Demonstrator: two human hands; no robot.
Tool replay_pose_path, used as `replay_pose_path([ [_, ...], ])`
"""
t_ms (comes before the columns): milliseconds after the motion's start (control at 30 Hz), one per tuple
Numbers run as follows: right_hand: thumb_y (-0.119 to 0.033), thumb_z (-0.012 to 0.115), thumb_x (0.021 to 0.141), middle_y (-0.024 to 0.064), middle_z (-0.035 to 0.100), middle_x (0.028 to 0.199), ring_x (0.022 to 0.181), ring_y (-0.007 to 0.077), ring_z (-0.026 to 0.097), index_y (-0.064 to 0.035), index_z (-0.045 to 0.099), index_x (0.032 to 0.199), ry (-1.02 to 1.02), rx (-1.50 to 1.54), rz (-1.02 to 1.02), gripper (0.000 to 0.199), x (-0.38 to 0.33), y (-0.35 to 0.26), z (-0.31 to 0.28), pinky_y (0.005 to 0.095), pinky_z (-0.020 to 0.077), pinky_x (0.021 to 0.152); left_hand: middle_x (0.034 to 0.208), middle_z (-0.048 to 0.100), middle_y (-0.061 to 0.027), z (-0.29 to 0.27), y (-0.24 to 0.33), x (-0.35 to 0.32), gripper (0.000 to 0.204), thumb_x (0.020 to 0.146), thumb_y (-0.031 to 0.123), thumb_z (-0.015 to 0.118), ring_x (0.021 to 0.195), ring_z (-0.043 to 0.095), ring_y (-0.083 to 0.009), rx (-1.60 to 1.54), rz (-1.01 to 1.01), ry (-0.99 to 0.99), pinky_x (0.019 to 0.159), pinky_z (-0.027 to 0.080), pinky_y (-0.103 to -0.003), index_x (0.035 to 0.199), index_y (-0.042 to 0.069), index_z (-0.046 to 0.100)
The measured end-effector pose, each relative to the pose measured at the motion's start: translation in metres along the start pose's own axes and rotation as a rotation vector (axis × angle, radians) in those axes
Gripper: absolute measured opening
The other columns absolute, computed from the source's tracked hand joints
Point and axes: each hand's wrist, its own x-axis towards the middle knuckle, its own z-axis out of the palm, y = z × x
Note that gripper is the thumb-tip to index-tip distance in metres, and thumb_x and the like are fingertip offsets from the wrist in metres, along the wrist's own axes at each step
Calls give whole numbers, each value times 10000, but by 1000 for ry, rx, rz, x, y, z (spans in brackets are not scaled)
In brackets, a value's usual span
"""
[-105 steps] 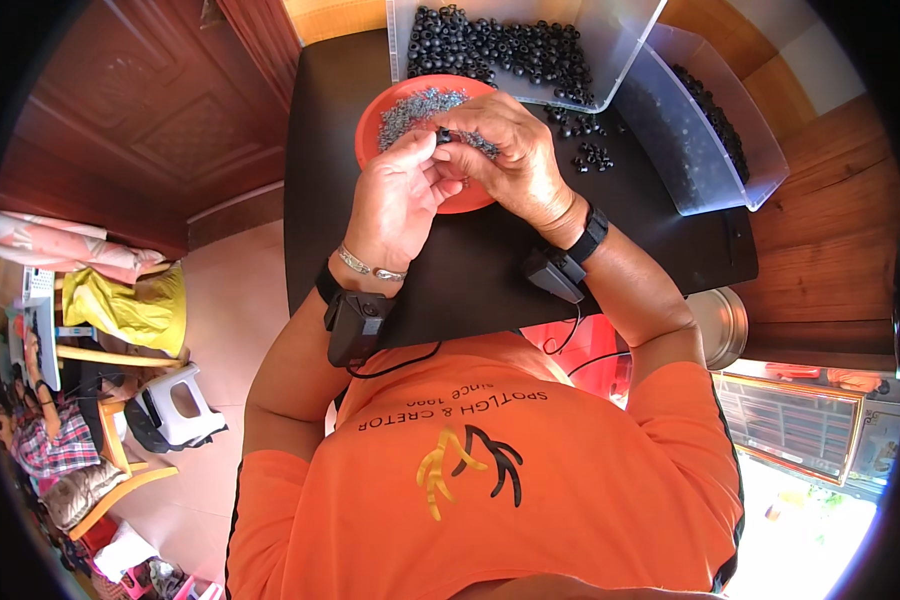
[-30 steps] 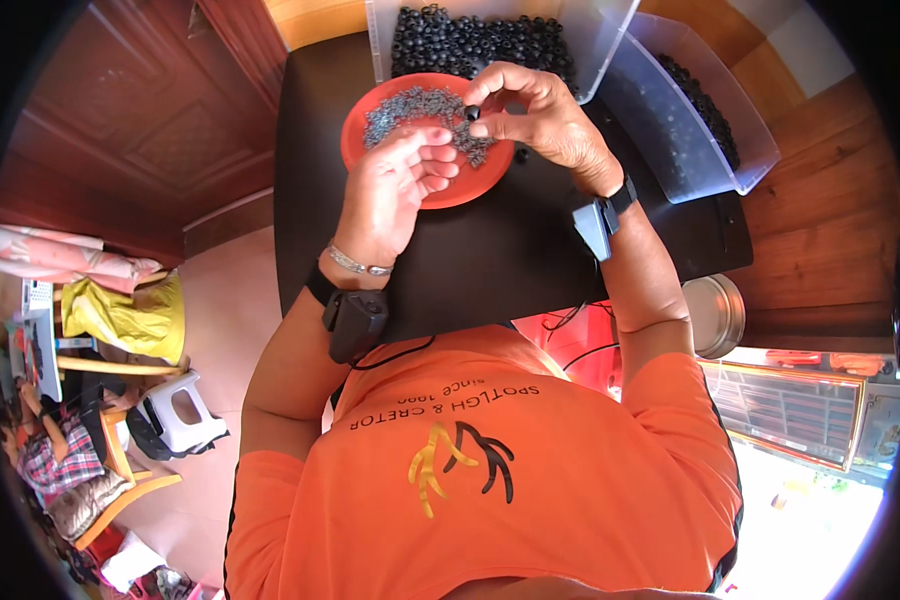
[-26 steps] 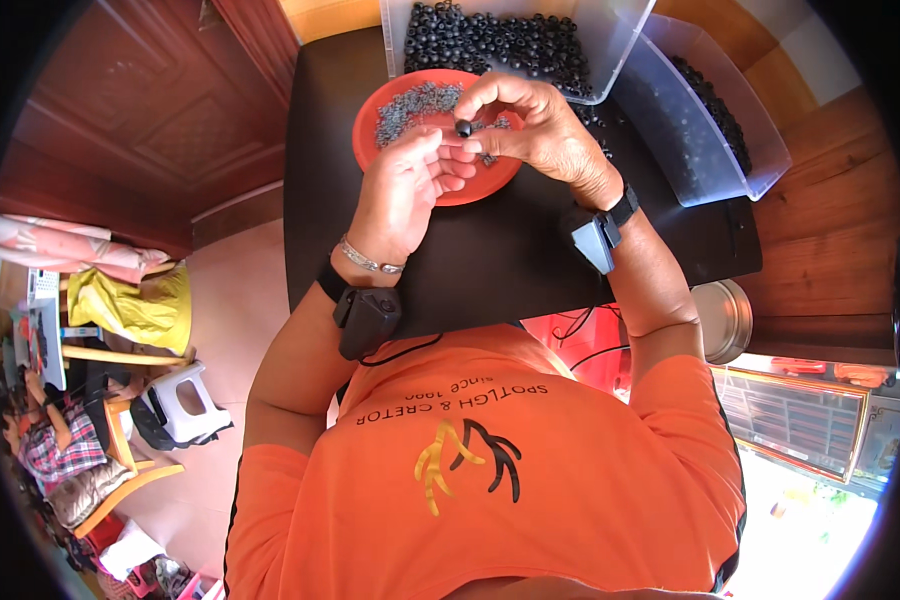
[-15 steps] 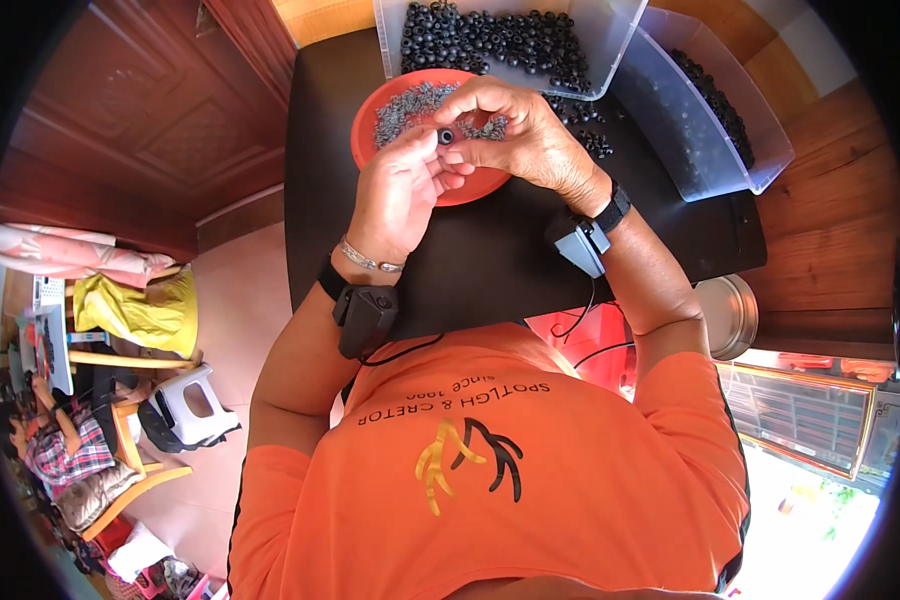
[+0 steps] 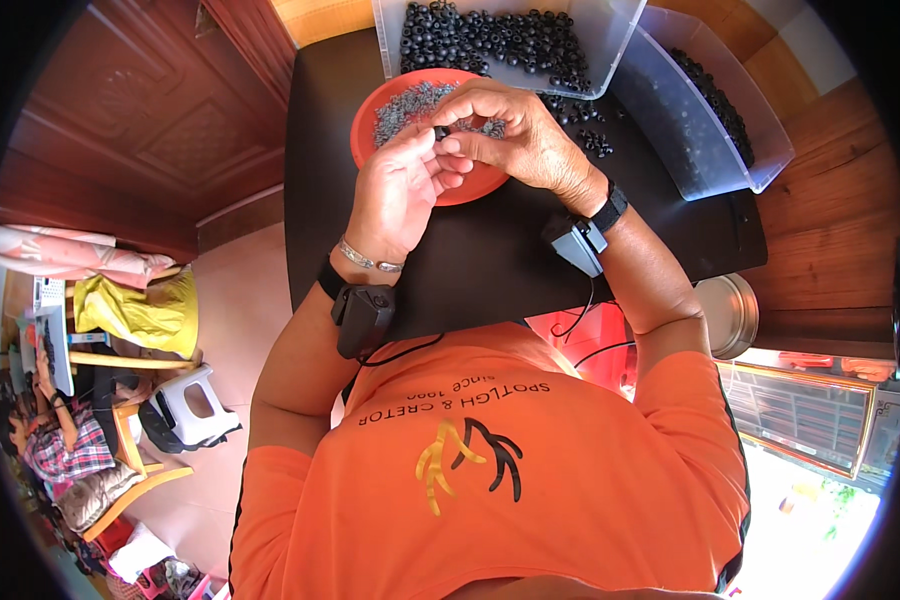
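My left hand [image 5: 406,182], palm turned up, pinches a small round black part [image 5: 442,132] between thumb and forefinger. From the other side, the thumb and forefinger of my right hand [image 5: 520,135] close on the same part; its other fingers are curled. In the earlier frame a hole shows in its middle, but now fingers cover most of it. Below both hands lies a round orange-red plate [image 5: 364,145] holding many tiny grey pieces [image 5: 400,108].
At the back of the dark table [image 5: 470,270] stands a clear plastic bin [image 5: 610,75] of black round parts. Another clear bin [image 5: 690,165] stands at right with more. Loose black parts [image 5: 595,143] lie between plate and bins. A person [image 5: 70,440] is far left.
The small black part has tipped between my fingertips, so its hole no longer faces up. My right thumb has moved over it; my arms have barely shifted.
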Motion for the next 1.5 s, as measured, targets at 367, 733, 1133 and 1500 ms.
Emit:
replay_pose_path([
  [367,-126,727,777,62,651,932,858,184,632,-56,660,985,37,5,33,229,-1,-1,-1,288,515,772,920,596,-67,-4,1,2,232,910,220,506,832,585,-186,-65,-41,4,738,455,-299,1059,45,543],
  [733,-59,672,820,62,626,1016,882,150,598,-32,650,1016,-53,-32,-4,199,0,-2,-3,268,507,728,904,607,-53,-3,2,2,177,907,189,496,830,590,-176,110,54,-18,742,451,-279,998,51,560],
  [1133,-113,642,788,74,647,826,738,232,624,-35,663,886,-253,-409,169,127,-6,7,-11,324,490,688,891,614,-84,-16,26,5,192,920,204,510,825,602,-196,9,158,199,740,464,-296,948,29,584],
  [1500,-226,659,754,111,656,762,753,285,628,-82,666,847,-360,-626,230,171,-8,14,0,379,484,705,879,610,-75,-9,17,2,188,908,208,535,809,598,-190,4,116,173,718,459,-285,942,32,592],
])
